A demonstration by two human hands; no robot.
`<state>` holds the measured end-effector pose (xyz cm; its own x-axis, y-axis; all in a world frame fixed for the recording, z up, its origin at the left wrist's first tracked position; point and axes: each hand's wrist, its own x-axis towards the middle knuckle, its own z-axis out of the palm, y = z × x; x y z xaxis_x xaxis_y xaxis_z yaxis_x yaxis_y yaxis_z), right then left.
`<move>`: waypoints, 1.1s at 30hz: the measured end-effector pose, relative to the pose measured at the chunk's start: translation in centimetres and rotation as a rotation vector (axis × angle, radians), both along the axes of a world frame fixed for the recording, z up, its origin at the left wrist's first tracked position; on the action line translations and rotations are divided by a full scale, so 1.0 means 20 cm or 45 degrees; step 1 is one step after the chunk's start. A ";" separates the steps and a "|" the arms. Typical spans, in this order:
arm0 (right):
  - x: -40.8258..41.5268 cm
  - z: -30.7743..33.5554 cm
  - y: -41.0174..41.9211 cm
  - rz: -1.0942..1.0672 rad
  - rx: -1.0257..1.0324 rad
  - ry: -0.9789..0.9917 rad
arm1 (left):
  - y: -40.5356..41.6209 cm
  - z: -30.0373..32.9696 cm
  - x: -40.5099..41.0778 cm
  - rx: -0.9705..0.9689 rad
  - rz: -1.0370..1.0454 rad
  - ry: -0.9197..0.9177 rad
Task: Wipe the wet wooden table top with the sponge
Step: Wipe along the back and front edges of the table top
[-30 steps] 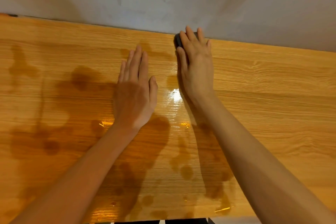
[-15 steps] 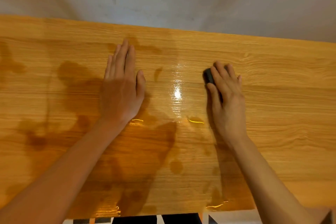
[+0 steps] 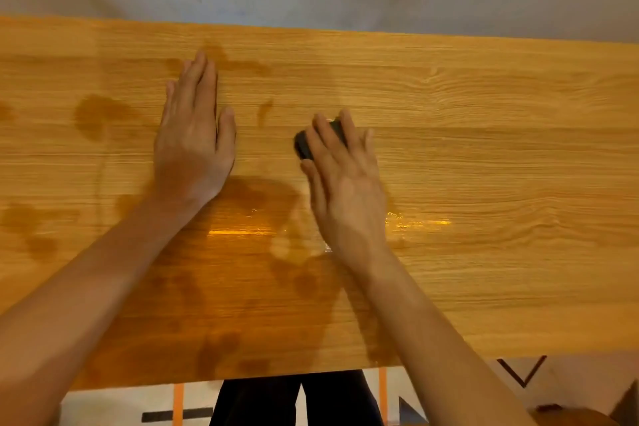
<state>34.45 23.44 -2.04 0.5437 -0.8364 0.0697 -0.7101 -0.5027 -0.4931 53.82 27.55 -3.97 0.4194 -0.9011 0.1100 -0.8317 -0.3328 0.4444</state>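
Now right hand [image 3: 345, 183] mid-counter [image 3: 501, 166], fingers [image 3: 323, 138] spread over dark sponge [image 3: 304, 145], pressing it. Left hand [image 3: 193, 145] flat beside, fingers together.

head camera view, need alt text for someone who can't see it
A person's right hand presses a dark sponge onto a wet wooden table top, while the left hand lies flat beside it. Dark damp patches and a shiny wet film mark the wood near both arms.
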 end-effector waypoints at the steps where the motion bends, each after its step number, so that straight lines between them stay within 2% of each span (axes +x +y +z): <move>1: -0.12 0.01 -0.04 -0.101 0.014 0.002 | 0.02 0.01 0.00 0.003 -0.019 0.001; 4: -0.41 0.05 -0.14 -0.398 0.089 -0.048 | 0.12 0.04 -0.06 0.031 -0.044 0.016; 7: -0.37 0.05 -0.12 -0.571 0.122 -0.123 | 0.27 0.07 -0.16 0.118 0.003 0.092; 8: -0.30 0.05 -0.09 -0.542 0.117 -0.114 | 0.32 0.07 -0.20 0.126 0.015 0.106; 11: 0.01 0.00 0.09 -0.174 0.110 0.000 | 0.41 0.06 -0.28 0.141 0.056 0.108; 13: 0.15 -0.02 0.20 0.009 0.117 -0.022 | 0.44 0.04 -0.31 0.173 0.070 0.066; 17: -0.03 -0.01 0.12 0.263 0.063 0.092 | 0.45 0.01 -0.31 0.158 0.059 -0.037; 18: -0.14 0.00 0.09 0.205 0.123 0.026 | 0.45 0.00 -0.31 0.152 0.056 -0.047; 20: -0.38 0.03 0.01 -0.088 0.174 -0.119 | 0.45 -0.01 -0.31 0.140 0.060 -0.059; 22: -0.54 0.06 -0.02 -0.365 0.187 -0.151 | 0.45 -0.01 -0.31 0.133 0.069 -0.061; 25: -0.45 0.08 0.02 -0.583 0.199 -0.169 | 0.45 -0.01 -0.32 0.116 0.060 -0.055; 26: -0.37 0.08 0.05 -0.534 0.181 -0.162 | 0.45 -0.01 -0.32 0.113 0.055 -0.059; 30: 0.05 0.05 0.30 -0.050 0.189 0.031 | 0.45 0.01 -0.32 0.103 0.070 -0.011; 33: 0.09 0.05 0.31 0.188 0.242 0.019 | 0.45 0.02 -0.32 0.092 0.059 0.033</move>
<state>36.31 29.68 -1.05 0.6608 -0.7451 -0.0899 -0.6436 -0.5009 -0.5787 47.34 36.51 -3.62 0.4624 -0.8860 0.0340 -0.8033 -0.4024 0.4390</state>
